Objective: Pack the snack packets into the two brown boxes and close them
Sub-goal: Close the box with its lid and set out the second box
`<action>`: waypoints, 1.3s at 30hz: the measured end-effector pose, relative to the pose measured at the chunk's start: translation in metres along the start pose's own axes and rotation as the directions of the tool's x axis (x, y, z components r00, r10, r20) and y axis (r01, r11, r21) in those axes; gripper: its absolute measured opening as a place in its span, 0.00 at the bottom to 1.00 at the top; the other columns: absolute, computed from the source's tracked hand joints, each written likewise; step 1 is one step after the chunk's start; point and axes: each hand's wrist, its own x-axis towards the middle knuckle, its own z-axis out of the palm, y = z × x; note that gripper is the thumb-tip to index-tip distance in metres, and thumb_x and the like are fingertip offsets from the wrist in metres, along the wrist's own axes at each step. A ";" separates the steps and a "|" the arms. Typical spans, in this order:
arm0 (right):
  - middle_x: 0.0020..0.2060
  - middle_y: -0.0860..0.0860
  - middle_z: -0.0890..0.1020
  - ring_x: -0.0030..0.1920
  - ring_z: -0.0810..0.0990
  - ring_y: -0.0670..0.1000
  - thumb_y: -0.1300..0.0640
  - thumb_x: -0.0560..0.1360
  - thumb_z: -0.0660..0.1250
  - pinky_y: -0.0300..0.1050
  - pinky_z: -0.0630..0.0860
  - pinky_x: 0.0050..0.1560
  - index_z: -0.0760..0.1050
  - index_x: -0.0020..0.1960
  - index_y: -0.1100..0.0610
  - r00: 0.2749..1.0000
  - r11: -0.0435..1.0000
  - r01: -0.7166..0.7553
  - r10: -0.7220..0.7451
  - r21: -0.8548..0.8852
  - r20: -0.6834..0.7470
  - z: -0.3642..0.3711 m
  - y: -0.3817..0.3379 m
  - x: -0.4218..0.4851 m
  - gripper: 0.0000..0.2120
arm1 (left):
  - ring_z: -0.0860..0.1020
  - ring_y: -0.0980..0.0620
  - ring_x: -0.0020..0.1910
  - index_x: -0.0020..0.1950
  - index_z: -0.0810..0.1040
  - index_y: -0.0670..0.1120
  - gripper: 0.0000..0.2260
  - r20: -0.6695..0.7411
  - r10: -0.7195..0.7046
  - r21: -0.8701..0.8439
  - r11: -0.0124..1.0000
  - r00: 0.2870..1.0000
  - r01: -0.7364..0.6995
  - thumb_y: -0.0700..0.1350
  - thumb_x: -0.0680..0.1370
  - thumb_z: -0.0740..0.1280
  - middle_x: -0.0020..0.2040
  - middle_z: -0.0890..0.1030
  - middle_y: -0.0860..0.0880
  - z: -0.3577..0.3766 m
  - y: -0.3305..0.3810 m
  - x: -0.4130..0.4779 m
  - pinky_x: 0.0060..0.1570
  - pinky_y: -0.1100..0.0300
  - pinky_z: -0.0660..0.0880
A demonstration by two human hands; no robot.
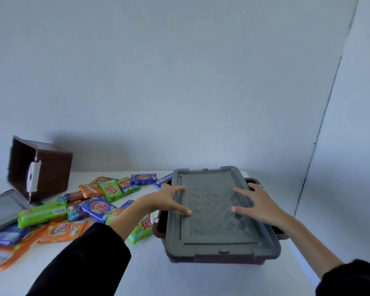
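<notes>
A brown box (218,260) stands in front of me on the white table, covered by a grey lid (214,229). My left hand (169,199) rests on the lid's left side with spread fingers, thumb pressing the patterned top. My right hand (256,205) lies spread on the lid's right side. A second brown box (51,167) lies tipped on its side at the far left, its opening facing left, a white latch on its rim. Several snack packets (96,207) in green, orange and blue lie scattered between the two boxes.
A second grey lid (0,207) lies flat at the left edge, beside the tipped box. The white table (145,270) ends close to the right of the covered box. A plain wall stands right behind the table.
</notes>
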 end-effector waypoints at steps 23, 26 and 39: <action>0.76 0.46 0.49 0.76 0.46 0.51 0.22 0.49 0.19 0.55 0.46 0.73 0.54 0.74 0.41 0.985 0.942 0.000 -0.059 -0.336 -0.163 0.006 0.036 -0.039 0.60 | 0.57 0.50 0.73 0.73 0.56 0.62 0.22 -0.145 0.244 0.666 0.741 0.959 -0.087 0.61 0.80 0.44 0.74 0.61 0.50 0.010 0.010 0.078 0.71 0.38 0.41; 0.76 0.49 0.53 0.75 0.50 0.53 0.28 0.71 0.39 0.52 0.52 0.72 0.58 0.72 0.41 0.986 0.952 -0.001 -0.049 -0.307 -0.158 -0.006 0.051 -0.015 0.35 | 0.61 0.49 0.71 0.73 0.59 0.60 0.27 -0.211 0.214 0.733 0.680 0.954 0.010 0.64 0.77 0.40 0.69 0.66 0.48 0.007 0.006 0.057 0.71 0.38 0.43; 0.76 0.54 0.50 0.74 0.48 0.57 0.46 0.79 0.56 0.57 0.55 0.71 0.62 0.71 0.42 0.999 0.952 0.022 -0.028 -0.304 -0.015 -0.023 0.035 0.042 0.21 | 0.61 0.48 0.70 0.62 0.70 0.50 0.32 -0.433 0.350 0.610 0.792 0.830 -0.016 0.69 0.71 0.46 0.71 0.63 0.48 0.037 -0.015 0.021 0.71 0.47 0.56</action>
